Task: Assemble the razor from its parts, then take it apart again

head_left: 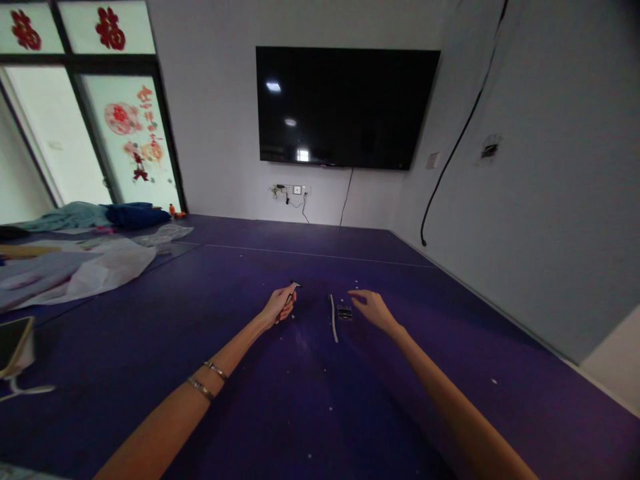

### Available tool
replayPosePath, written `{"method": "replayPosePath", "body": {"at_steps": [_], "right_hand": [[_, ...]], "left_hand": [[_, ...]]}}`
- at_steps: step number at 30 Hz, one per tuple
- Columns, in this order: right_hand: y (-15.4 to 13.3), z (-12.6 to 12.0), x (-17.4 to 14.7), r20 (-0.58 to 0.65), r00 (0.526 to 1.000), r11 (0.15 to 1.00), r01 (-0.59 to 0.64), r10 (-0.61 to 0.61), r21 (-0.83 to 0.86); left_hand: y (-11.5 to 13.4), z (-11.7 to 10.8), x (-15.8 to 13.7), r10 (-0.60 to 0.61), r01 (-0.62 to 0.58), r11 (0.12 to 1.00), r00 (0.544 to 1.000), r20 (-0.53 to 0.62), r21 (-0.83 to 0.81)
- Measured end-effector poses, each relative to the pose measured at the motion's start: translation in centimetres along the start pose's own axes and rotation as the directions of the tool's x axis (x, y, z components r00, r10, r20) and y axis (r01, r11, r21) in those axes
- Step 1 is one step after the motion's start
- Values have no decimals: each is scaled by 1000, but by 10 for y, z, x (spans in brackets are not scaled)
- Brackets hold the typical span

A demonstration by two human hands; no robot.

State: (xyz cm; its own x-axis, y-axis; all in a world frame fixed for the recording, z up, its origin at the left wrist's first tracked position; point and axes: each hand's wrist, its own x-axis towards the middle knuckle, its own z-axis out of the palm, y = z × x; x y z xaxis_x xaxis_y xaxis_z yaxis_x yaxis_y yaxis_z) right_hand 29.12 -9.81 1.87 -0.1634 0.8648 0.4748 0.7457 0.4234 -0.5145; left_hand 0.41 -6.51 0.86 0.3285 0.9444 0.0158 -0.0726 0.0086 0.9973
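Note:
My left hand is closed around a small thin tool with a dark handle and a short crosswise metal head, which points up and to the right. I cannot make out its exact kind. To the right lies a short light-grey cable, roughly straight. Beside the cable is a small black rectangular part with slots or recesses. My right hand holds nothing; its fingers stretch left, close to the black part, and their contact with the surface cannot be told.
The purple work surface carries several white scraps. Far left are clear plastic sheeting, a blue cloth and a phone on a stand. A black cable hangs along the right wall. A television is mounted ahead.

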Motion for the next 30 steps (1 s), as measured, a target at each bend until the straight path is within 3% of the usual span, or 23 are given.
{"method": "replayPosePath", "body": {"at_steps": [4,7,10,20,30], "right_hand": [[-52,28,25,72,996,933,-72,50,354],[-76,44,36,225,953,781,-295,202,550],[-87,53,40,324,914,628,-403,244,665],[-86,62,38,379,890,418,-454,253,787],[-87,67,38,369,888,360,-450,273,817]], "left_hand": [[3,11,-10,94,-95,995,993,77,4],[3,17,-15,118,-120,993,987,106,13],[1,20,-18,122,-124,992,983,135,11],[-2,23,-19,122,-129,991,983,138,40],[-7,20,-15,125,-129,992,984,123,18]]}}
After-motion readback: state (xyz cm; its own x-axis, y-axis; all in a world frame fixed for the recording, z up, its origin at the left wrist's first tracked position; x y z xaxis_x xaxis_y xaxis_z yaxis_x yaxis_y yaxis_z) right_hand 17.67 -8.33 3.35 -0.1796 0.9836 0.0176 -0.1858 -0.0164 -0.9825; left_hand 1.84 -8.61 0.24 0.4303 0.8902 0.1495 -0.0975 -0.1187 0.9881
